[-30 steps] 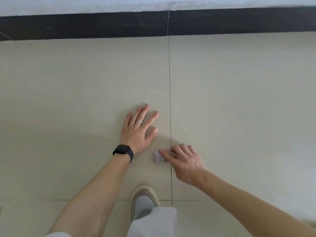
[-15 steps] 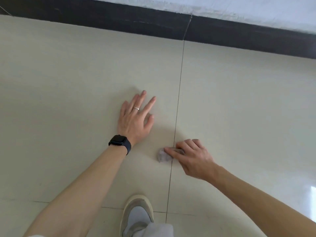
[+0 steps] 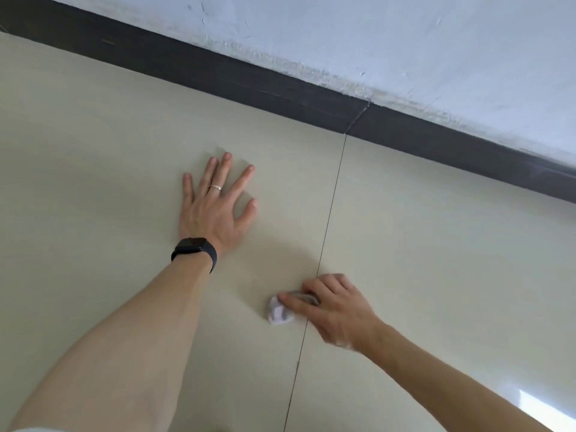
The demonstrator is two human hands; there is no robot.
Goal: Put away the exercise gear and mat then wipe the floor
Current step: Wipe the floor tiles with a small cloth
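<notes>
A small crumpled wipe (image 3: 279,313) was pressed to the pale tiled floor (image 3: 436,260) just beside a grout line (image 3: 331,207). The right hand (image 3: 335,310) held it with its grip clamped on the wipe, while the left hand (image 3: 215,210), grip apart and fingers spread, lay flat on the tile as a brace. The wipe looked scant for the job (much of it hid under the fingers), so it could slip free or miss patches toward the dark skirting (image 3: 280,85). The bracing palm risked sliding on damp tile.
</notes>
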